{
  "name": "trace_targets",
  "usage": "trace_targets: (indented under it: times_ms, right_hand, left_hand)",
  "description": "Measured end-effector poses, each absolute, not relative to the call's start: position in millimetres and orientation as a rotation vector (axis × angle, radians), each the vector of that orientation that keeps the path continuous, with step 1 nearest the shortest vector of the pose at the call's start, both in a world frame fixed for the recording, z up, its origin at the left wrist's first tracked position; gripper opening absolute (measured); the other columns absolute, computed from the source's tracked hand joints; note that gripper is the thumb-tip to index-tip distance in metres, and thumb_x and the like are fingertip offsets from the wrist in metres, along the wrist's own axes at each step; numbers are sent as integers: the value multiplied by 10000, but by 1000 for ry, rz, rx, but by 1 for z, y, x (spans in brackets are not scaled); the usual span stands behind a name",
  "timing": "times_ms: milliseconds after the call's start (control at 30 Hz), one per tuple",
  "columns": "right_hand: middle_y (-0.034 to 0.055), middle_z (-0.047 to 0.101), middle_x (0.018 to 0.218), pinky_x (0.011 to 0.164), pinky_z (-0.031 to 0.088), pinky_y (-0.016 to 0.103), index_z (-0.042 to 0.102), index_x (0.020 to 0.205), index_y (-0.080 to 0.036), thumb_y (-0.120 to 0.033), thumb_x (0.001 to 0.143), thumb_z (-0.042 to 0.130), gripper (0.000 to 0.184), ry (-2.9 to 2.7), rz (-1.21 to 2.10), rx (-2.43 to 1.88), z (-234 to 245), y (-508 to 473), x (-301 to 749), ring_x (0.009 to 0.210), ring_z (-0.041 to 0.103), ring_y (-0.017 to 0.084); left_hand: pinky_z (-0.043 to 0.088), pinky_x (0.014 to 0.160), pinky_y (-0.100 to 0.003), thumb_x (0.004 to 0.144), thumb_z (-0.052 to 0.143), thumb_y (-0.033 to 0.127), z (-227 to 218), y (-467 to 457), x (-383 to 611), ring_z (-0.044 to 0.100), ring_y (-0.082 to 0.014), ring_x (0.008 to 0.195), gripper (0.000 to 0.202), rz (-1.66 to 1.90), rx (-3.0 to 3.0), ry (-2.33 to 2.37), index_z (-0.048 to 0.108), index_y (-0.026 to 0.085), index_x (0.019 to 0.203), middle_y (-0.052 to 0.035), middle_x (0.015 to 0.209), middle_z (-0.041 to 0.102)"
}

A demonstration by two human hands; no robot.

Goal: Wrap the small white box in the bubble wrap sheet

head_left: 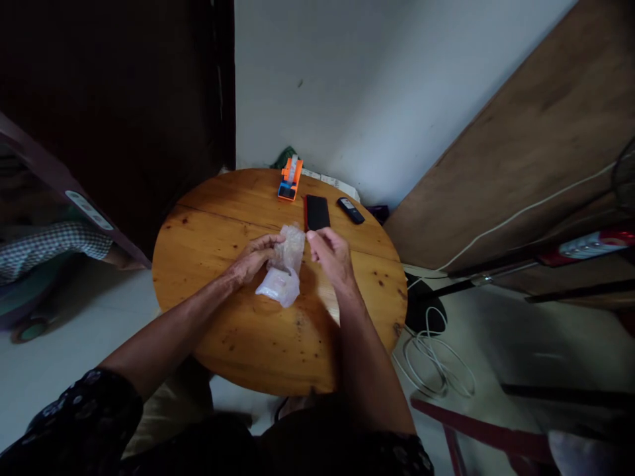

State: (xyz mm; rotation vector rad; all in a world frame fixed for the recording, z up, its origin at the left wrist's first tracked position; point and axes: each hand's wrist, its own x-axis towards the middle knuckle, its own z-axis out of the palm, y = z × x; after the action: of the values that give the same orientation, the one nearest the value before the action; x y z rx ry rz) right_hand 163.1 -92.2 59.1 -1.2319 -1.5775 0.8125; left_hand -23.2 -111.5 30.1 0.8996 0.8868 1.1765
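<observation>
One whitish bundle [278,287] is lying on the table [228,340]; just beyond, my left hand [256,256] is gripping clear wrap [292,250]; my right hand [333,256] is curling near its right edge, grip unclear; farther, an orange tape dispenser [291,178] is standing.

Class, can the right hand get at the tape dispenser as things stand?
Probably yes: nothing tall stands between the right hand and the tape dispenser; the black phone-like slab nearby looks low enough to pass over.

Dim light, wide-angle edge distortion
</observation>
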Motion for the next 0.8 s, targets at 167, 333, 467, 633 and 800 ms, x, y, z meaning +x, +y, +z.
trace_targets:
  times_ms: [167,333,467,633,800]
  right_hand:
    - [-36,586,649,621,417,284,604,786,-242,-498,722,747,300,-1792,666,-1446,51,-97,151,614,520,151]
    - [-37,557,589,614,394,282,607,697,-237,-354,802,563,163,-1679,714,-1423,44,-86,159,611,524,158]
    - [-42,551,566,556,402,262,533,631,-229,-351,761,546,179,-1386,978,-1386,45,-80,168,579,544,147]
    - [-39,561,573,522,403,256,541,651,-225,-363,728,566,160,-1284,1109,-1362,45,-81,166,558,561,145]
    - [-36,555,623,548,418,251,540,656,-224,-409,722,590,203,-1321,1100,-1307,47,-82,163,599,535,135]
  left_hand:
    - [508,793,-311,587,638,193,35,-114,-25,665,-194,868,451,1135,950,800,699,163,1032,-55,950,722]
    - [513,818,-339,611,635,266,34,-108,-33,669,-214,876,434,1169,908,828,708,140,1021,-76,953,737]
    - [498,748,-311,604,670,327,29,-99,-42,630,-174,756,360,1300,861,1000,686,160,923,-47,853,717]
    - [461,723,-293,635,732,428,28,-102,-40,577,-157,756,414,1405,1219,1271,668,171,953,-23,846,649]
    - [358,569,-253,682,741,520,33,-115,-41,457,-120,596,414,1225,1584,1491,664,170,889,41,620,496]
